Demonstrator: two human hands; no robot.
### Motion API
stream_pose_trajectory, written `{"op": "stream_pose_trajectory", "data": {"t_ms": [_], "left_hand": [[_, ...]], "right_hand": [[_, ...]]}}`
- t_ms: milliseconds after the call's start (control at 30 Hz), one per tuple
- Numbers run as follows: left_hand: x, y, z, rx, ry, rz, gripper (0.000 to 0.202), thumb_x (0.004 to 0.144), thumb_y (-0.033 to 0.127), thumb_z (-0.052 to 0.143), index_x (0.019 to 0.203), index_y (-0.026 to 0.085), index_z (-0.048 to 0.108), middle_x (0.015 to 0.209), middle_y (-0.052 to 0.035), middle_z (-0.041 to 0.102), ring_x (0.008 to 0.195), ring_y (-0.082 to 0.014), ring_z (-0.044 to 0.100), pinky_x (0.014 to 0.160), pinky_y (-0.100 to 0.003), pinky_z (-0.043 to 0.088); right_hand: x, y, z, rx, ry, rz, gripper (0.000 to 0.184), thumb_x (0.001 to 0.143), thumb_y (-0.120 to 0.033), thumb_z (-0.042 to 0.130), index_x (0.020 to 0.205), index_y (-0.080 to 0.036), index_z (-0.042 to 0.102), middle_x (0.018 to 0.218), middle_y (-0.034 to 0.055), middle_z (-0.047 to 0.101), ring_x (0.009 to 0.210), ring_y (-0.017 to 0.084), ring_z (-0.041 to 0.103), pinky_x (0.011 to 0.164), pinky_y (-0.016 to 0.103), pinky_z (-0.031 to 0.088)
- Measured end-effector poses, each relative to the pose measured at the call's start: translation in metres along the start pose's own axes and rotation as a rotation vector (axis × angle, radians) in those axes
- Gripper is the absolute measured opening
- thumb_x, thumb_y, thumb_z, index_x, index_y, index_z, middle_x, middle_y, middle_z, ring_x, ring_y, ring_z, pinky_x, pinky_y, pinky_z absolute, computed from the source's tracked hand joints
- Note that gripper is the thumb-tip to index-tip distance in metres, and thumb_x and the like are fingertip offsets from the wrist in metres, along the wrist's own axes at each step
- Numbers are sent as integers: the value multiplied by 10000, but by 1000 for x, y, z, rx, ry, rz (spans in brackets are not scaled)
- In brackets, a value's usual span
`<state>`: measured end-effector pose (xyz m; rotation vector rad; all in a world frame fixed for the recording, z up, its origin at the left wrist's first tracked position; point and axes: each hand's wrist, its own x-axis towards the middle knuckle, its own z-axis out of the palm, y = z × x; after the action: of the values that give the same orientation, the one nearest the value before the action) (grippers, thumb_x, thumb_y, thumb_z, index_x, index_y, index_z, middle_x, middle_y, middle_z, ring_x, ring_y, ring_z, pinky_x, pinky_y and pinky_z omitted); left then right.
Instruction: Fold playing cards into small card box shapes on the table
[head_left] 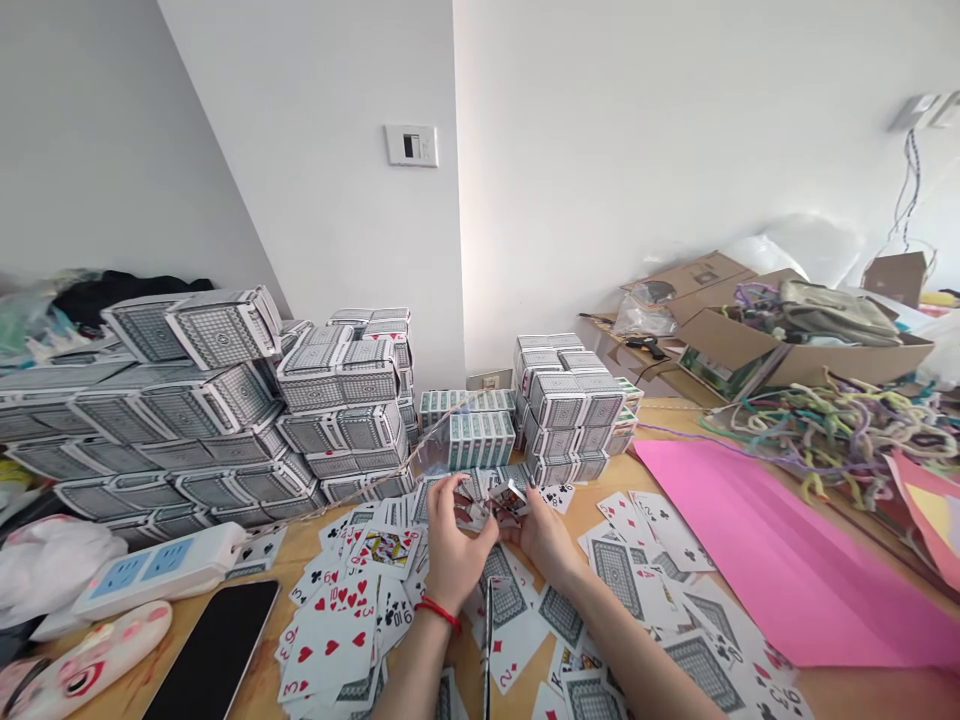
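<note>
My left hand [454,545], with a red string on its wrist, and my right hand [541,535] meet above the table, both closed on a small folded piece made of playing cards [491,500]. Loose playing cards [345,610] lie spread face up and face down under and around both hands. Stacked packs of cards [337,400] rise just behind them.
More card packs [570,405] stand to the right of the hands. A white power strip [161,568] and a black phone [217,650] lie at the left. Pink paper [757,560], tangled pipe cleaners [840,425] and an open cardboard box [750,345] fill the right.
</note>
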<state>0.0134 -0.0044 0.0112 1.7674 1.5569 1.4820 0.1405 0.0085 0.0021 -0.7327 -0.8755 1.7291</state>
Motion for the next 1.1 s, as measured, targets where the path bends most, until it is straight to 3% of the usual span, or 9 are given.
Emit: {"op": "stream_pose_trajectory", "data": {"t_ms": [100,267,433,567,700,800,1100], "left_hand": [[0,2,-1,12,3,-12,461,669,173,548,1108,214,413,1095,-77,387,1040,-220,435,866,-372,396],[-1,0,1,15,-106,23,486,664,169,556,1131,233,436,1126,-87,412,989,-224,487,783,-351,444],[-3,-1,2,19,-134,52,495,675,144,537,1150,240,438,1144,-84,448,956,-209,521,761,-333,465],[-4,1,1,-12,-216,70,487,699,149,516,1166,248,420,1182,-81,409,1028,-212,481,808,-335,458],[-5,5,-2,-32,-278,113,498,687,163,534,1166,237,418,1159,-78,421,1084,-220,439,881,-364,421],[-5,7,-3,-31,-316,115,509,684,179,541,1173,236,413,1164,-82,432,1090,-231,437,891,-381,414],[-6,5,1,-9,-249,82,503,691,143,517,1170,237,397,1167,-88,411,1089,-230,429,883,-395,415]], "right_hand": [[1,0,-1,-10,29,-12,389,763,-526,414,968,-236,574,961,64,623,863,216,567,712,329,448],[3,3,-6,2,111,-46,275,742,-457,502,865,-233,603,921,50,617,809,192,564,695,311,453],[1,2,-6,50,102,-36,389,701,-358,601,1063,-231,538,1010,59,581,860,193,557,710,314,455],[0,1,-5,-50,132,-59,480,692,-365,616,1141,-258,487,1130,58,539,952,214,539,758,334,448],[-1,1,-6,-213,144,-129,423,689,-371,623,1080,-229,548,1135,58,551,1015,218,515,870,344,395],[-2,1,-7,-212,138,-132,399,687,-387,619,1047,-224,570,1114,58,568,1004,225,524,873,351,395],[-5,-5,1,-190,102,-103,443,689,-409,615,1087,-220,560,1018,59,620,974,248,537,833,371,417]]}}
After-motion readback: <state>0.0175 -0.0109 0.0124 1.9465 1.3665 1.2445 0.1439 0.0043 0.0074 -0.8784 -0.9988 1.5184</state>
